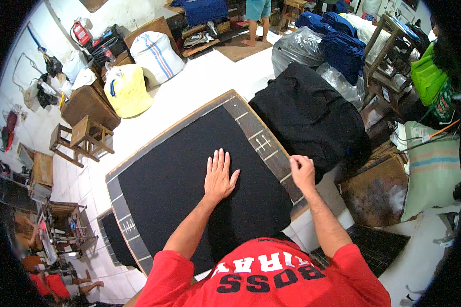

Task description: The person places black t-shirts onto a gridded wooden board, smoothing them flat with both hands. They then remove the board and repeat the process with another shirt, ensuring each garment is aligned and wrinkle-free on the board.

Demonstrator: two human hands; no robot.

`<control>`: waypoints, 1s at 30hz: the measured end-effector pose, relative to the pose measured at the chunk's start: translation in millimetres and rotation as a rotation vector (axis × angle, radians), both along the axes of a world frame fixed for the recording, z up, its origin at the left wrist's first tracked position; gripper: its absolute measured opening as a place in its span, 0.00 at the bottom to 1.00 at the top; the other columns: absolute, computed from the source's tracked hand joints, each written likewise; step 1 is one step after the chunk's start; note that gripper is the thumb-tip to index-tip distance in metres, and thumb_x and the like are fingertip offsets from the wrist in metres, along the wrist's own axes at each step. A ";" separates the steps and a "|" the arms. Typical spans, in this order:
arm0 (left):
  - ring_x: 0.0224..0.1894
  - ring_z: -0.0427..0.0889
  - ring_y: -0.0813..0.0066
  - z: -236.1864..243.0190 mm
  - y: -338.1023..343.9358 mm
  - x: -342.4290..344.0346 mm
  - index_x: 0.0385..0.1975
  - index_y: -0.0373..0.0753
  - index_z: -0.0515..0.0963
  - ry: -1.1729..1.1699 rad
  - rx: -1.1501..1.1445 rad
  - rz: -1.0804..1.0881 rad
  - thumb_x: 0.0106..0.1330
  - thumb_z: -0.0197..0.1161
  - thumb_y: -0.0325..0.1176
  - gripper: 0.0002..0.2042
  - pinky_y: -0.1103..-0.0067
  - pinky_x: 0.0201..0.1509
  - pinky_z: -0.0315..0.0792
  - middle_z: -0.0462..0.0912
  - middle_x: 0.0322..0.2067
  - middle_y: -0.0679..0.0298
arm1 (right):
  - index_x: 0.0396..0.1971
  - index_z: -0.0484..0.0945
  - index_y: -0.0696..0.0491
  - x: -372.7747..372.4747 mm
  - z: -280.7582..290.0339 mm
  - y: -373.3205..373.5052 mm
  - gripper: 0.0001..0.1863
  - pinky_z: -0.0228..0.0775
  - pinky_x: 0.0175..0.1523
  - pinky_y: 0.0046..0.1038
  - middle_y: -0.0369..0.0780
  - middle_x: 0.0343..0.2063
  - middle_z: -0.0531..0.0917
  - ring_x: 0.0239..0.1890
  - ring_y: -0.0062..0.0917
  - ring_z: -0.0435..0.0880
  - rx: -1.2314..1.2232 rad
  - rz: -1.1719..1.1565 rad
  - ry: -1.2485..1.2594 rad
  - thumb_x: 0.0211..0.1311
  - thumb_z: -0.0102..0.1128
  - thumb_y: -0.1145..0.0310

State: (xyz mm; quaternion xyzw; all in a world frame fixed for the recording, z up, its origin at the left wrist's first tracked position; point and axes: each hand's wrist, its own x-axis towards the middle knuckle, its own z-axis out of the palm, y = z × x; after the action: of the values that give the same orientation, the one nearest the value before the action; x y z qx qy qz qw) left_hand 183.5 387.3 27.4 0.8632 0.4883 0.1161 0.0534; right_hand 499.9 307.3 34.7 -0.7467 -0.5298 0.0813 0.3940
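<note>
A piece of black cloth (174,158) lies flat over a dark board (247,123) with a pale wooden rim and white line marks. My left hand (219,176) rests palm down on the cloth, its fingers stretched out and holding nothing. At the board's right edge is my right hand (303,173), with the fingers curled in and pressed together. Whatever may be between those fingers is hidden. Just beyond that hand, on the right, a large heap of black cloth (312,115) sits close to the board.
Wooden stools (87,137) stand to the left. A yellow sack (127,92) and a white striped sack (156,57) are at the far left. Plastic-wrapped bundles (298,51) lie beyond the black heap, and a pale green sack (431,166) leans at right. Another person's legs (256,23) show far back.
</note>
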 end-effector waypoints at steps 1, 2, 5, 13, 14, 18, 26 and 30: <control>0.83 0.51 0.47 -0.6 21.1 5.5 0.78 0.30 0.58 -0.019 0.036 0.003 0.80 0.50 0.54 0.37 0.54 0.86 0.43 0.56 0.80 0.44 | 0.38 0.89 0.50 -12.0 1.0 16.2 0.08 0.74 0.53 0.41 0.41 0.38 0.89 0.44 0.41 0.83 -0.066 0.029 -0.005 0.68 0.67 0.62; 0.83 0.51 0.47 -1.7 41.7 11.6 0.78 0.30 0.59 -0.030 0.060 0.011 0.80 0.50 0.54 0.37 0.54 0.86 0.44 0.56 0.80 0.44 | 0.38 0.90 0.50 -23.4 1.4 34.7 0.08 0.74 0.52 0.39 0.40 0.36 0.89 0.42 0.39 0.83 -0.044 0.062 -0.015 0.67 0.69 0.62; 0.83 0.53 0.48 -8.7 96.4 28.2 0.78 0.34 0.60 -0.032 0.079 0.062 0.80 0.50 0.52 0.35 0.54 0.85 0.46 0.58 0.80 0.47 | 0.36 0.90 0.49 -52.4 1.3 83.8 0.08 0.75 0.50 0.40 0.38 0.34 0.89 0.40 0.37 0.83 -0.116 0.107 -0.075 0.63 0.73 0.62; 0.81 0.56 0.50 -20.1 184.3 50.4 0.77 0.34 0.64 -0.078 0.135 0.110 0.79 0.51 0.50 0.33 0.54 0.85 0.46 0.62 0.78 0.51 | 0.32 0.89 0.48 -90.9 6.5 173.1 0.09 0.72 0.52 0.41 0.33 0.32 0.88 0.43 0.35 0.83 -0.191 0.119 -0.173 0.60 0.76 0.59; 0.82 0.55 0.51 -20.3 189.3 52.2 0.77 0.33 0.63 -0.078 0.134 0.120 0.79 0.51 0.50 0.33 0.54 0.85 0.46 0.62 0.78 0.51 | 0.32 0.89 0.48 -93.2 7.1 178.3 0.09 0.72 0.53 0.41 0.33 0.31 0.88 0.43 0.35 0.82 -0.202 0.117 -0.174 0.58 0.78 0.59; 0.82 0.55 0.52 -21.0 198.2 55.5 0.77 0.32 0.63 -0.069 0.122 0.144 0.79 0.50 0.49 0.33 0.54 0.85 0.45 0.62 0.78 0.52 | 0.30 0.90 0.48 -98.7 8.6 191.4 0.10 0.71 0.52 0.41 0.34 0.30 0.88 0.44 0.34 0.82 -0.244 0.144 -0.154 0.57 0.79 0.59; 0.82 0.55 0.50 -20.8 197.3 53.8 0.78 0.37 0.62 -0.014 0.097 0.141 0.81 0.47 0.48 0.31 0.52 0.85 0.46 0.59 0.80 0.51 | 0.31 0.91 0.50 -105.7 11.5 208.2 0.08 0.72 0.56 0.43 0.38 0.30 0.89 0.45 0.37 0.85 -0.347 0.195 -0.250 0.57 0.74 0.61; 0.83 0.53 0.50 -19.2 190.7 52.0 0.79 0.42 0.64 -0.035 0.116 0.121 0.81 0.46 0.48 0.30 0.52 0.85 0.44 0.58 0.80 0.50 | 0.32 0.88 0.53 -108.7 11.1 212.5 0.10 0.72 0.57 0.46 0.44 0.33 0.90 0.48 0.42 0.85 -0.373 0.231 -0.295 0.60 0.69 0.61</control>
State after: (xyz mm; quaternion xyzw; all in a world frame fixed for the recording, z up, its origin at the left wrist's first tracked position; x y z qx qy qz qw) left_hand 235.5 578.0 8.2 0.8316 0.5312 0.1620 0.0049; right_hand 391.2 519.8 45.9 -0.7447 -0.6390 0.1123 0.1561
